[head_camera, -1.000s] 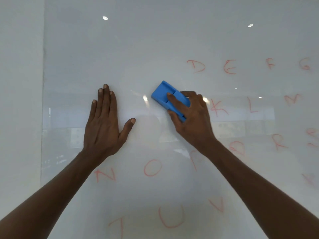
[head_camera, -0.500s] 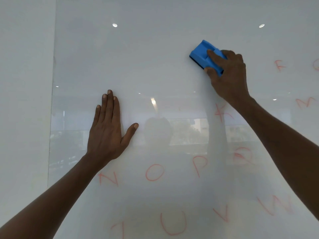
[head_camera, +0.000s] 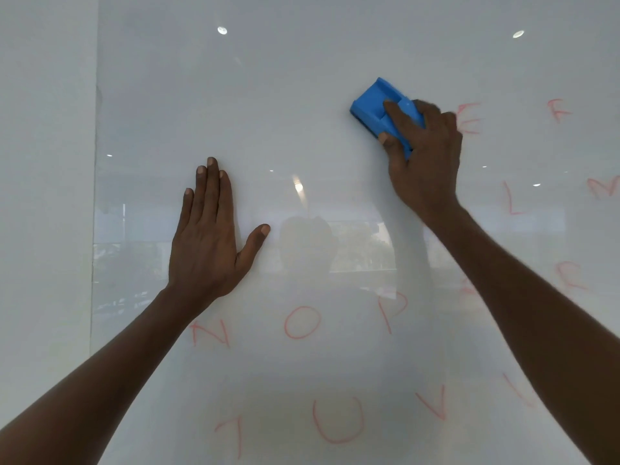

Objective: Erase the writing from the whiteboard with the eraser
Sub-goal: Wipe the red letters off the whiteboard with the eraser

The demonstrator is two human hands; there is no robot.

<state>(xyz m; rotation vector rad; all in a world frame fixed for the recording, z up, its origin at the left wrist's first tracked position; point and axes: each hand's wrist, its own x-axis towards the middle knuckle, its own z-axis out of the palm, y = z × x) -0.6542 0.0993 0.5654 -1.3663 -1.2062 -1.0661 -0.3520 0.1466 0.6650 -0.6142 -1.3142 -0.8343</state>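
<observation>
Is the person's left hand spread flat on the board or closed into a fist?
Spread flat. The left hand lies on the whiteboard with straight fingers held together and the thumb angled out to the side.

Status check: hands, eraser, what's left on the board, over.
Right hand grips blue eraser against whiteboard. Left hand flat on board. Red letters remain, E beside eraser. Nothing in the way.
</observation>
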